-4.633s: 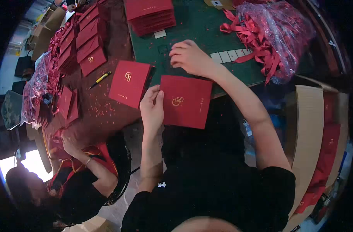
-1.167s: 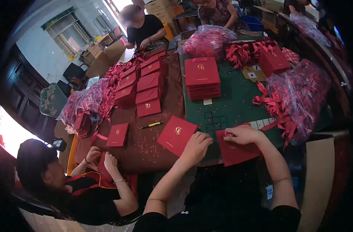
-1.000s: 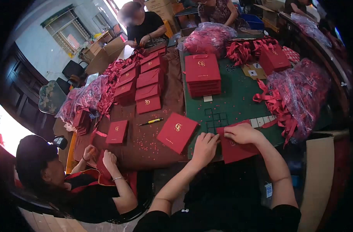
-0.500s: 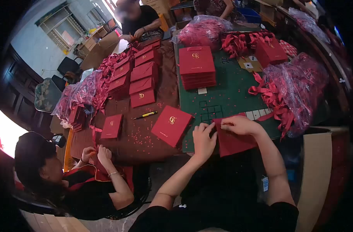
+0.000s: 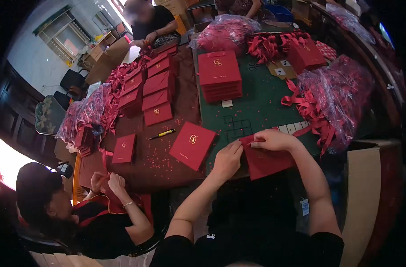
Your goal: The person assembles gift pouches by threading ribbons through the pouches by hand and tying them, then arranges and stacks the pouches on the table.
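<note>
A red paper gift bag lies at the near edge of the green mat, directly in front of me. My left hand grips the bag's upper left corner, fingers closed together. At the bag's top edge my right hand pinches with thumb and fingertips; what is between them is too small to make out. Left of my hands lies another red bag with a gold monogram, flat across the seam of brown cloth and green mat. A tall stack of red bags stands beyond my hands.
Red ribbons spill from a plastic bag at right. A yellow-black pen and red scraps lie on the brown cloth. Rows of red bags stand farther back. A co-worker sits at left; others work behind the table.
My left fingers have come together at the bag's corner, and my right hand has shifted slightly over its top edge. The whole view has moved a little.
</note>
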Action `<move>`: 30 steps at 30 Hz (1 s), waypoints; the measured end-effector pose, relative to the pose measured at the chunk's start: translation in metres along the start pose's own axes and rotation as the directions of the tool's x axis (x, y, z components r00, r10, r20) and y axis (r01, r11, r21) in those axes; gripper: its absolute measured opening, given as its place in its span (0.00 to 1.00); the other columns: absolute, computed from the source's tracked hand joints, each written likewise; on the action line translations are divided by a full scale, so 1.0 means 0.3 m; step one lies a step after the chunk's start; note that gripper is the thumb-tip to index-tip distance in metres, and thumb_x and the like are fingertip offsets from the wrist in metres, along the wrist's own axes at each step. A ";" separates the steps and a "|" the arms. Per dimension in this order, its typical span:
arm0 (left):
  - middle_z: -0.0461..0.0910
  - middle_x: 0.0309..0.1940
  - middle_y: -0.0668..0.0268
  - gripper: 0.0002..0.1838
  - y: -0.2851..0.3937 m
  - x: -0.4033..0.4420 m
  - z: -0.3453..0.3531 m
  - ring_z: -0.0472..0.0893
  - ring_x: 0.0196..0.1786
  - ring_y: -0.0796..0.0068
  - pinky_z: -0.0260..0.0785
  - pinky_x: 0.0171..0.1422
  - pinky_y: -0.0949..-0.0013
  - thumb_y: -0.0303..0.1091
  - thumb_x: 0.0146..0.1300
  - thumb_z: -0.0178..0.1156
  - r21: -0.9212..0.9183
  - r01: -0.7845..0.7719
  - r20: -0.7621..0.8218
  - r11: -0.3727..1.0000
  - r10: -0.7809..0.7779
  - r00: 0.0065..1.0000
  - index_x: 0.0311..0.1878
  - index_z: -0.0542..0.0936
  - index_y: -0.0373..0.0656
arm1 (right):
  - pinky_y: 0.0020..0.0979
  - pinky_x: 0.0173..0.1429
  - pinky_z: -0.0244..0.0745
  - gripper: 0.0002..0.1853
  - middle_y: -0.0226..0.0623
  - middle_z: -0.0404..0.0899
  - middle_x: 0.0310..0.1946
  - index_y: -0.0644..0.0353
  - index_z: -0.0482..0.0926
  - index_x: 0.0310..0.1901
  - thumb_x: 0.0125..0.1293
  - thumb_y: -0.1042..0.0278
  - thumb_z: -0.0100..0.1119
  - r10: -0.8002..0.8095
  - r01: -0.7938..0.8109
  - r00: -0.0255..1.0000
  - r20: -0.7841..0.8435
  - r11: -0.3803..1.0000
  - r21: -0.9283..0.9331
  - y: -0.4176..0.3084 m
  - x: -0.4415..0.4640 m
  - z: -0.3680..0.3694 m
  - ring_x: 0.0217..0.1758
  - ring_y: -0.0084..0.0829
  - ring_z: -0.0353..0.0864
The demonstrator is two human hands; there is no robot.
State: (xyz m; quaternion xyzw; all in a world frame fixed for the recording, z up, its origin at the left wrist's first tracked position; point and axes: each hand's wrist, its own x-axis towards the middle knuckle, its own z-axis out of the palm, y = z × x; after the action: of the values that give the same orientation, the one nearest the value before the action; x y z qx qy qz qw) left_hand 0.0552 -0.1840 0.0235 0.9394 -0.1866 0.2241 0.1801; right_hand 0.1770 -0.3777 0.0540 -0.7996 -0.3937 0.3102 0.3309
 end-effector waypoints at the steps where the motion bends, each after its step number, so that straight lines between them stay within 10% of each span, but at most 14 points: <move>1: 0.78 0.44 0.57 0.13 -0.008 -0.012 -0.008 0.79 0.52 0.56 0.73 0.55 0.61 0.21 0.50 0.57 -0.030 0.026 0.018 0.999 -0.025 1.000 0.42 0.77 0.36 | 0.36 0.40 0.70 0.23 0.44 0.79 0.29 0.62 0.78 0.35 0.64 0.45 0.59 0.017 -0.017 1.000 -0.027 0.999 -0.033 0.005 0.000 0.006 0.35 0.37 0.79; 7: 0.79 0.38 0.61 0.08 -0.070 -0.060 -0.198 0.76 0.54 0.61 0.64 0.58 0.57 0.28 0.54 0.62 0.328 0.134 -0.097 0.935 -0.108 0.989 0.38 0.80 0.41 | 0.40 0.40 0.72 0.21 0.43 0.80 0.29 0.59 0.77 0.37 0.64 0.44 0.58 0.051 -0.060 0.996 -0.078 0.992 -0.112 -0.039 -0.021 0.030 0.37 0.45 0.80; 11: 0.75 0.52 0.62 0.20 0.044 -0.060 -0.173 0.72 0.57 0.59 0.57 0.62 0.57 0.28 0.56 0.60 0.376 0.336 -0.230 0.864 -0.264 0.937 0.54 0.78 0.42 | 0.47 0.41 0.73 0.19 0.46 0.81 0.30 0.59 0.77 0.38 0.65 0.48 0.55 0.051 -0.125 0.978 -0.200 0.918 -0.377 -0.078 -0.016 0.091 0.39 0.49 0.81; 16: 0.64 0.65 0.48 0.31 0.192 -0.063 -0.021 0.66 0.66 0.47 0.54 0.71 0.53 0.34 0.62 0.59 -0.147 0.246 0.026 0.958 -0.245 0.969 0.67 0.64 0.35 | 0.49 0.40 0.74 0.16 0.51 0.80 0.29 0.60 0.75 0.36 0.66 0.53 0.53 -0.058 -0.091 0.937 -0.345 0.911 -0.401 -0.071 -0.029 0.122 0.37 0.51 0.81; 18: 0.61 0.68 0.47 0.34 0.195 -0.078 0.028 0.63 0.70 0.51 0.51 0.73 0.53 0.42 0.65 0.57 0.080 0.222 0.045 0.972 -0.226 0.973 0.69 0.60 0.35 | 0.48 0.41 0.73 0.14 0.50 0.80 0.29 0.59 0.76 0.38 0.64 0.55 0.56 -0.111 -0.039 0.930 -0.352 0.919 -0.392 -0.072 -0.073 0.104 0.37 0.51 0.80; 22: 0.59 0.70 0.47 0.35 0.176 -0.054 0.017 0.63 0.71 0.58 0.45 0.75 0.50 0.48 0.66 0.54 0.218 0.245 0.075 0.945 -0.267 0.961 0.69 0.61 0.37 | 0.42 0.38 0.71 0.16 0.47 0.79 0.28 0.61 0.76 0.39 0.62 0.55 0.61 -0.066 0.035 0.945 -0.320 0.994 -0.100 -0.120 -0.234 0.036 0.34 0.51 0.79; 30: 0.60 0.69 0.48 0.34 0.142 -0.031 0.001 0.63 0.71 0.57 0.39 0.75 0.43 0.48 0.65 0.55 0.203 0.197 0.135 0.959 -0.227 0.965 0.69 0.62 0.38 | 0.25 0.28 0.65 0.12 0.26 0.69 0.19 0.60 0.72 0.36 0.72 0.60 0.52 0.246 -0.259 0.966 0.084 0.898 0.356 -0.164 -0.436 0.099 0.23 0.18 0.68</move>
State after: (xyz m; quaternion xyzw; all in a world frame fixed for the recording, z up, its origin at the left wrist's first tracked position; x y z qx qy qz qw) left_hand 0.0291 -0.2186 0.0296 0.9815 -0.0763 0.1453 0.0982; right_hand 0.0684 -0.4552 0.1053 -0.7629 -0.2284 0.4326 0.4227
